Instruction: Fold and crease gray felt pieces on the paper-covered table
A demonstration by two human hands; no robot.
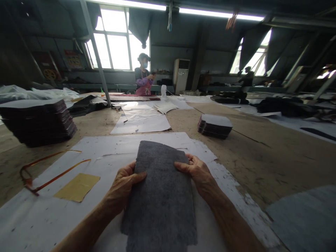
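A dark grey cut fabric panel is held up in front of me, tilted, above a white paper sheet. My left hand grips its left edge, thumb on the front face and fingers behind. On the opposite edge, my right hand pinches it the same way near the upper corner. Whether the panel is one layer or several I cannot tell. Left of my hands lie a yellowish paper piece and a loop of orange-brown strap.
A tall stack of dark cut pieces stands at the left, a smaller stack right of centre. White papers lie farther back. Across the table stands a person in a pink apron. Dark fabric is heaped at the right.
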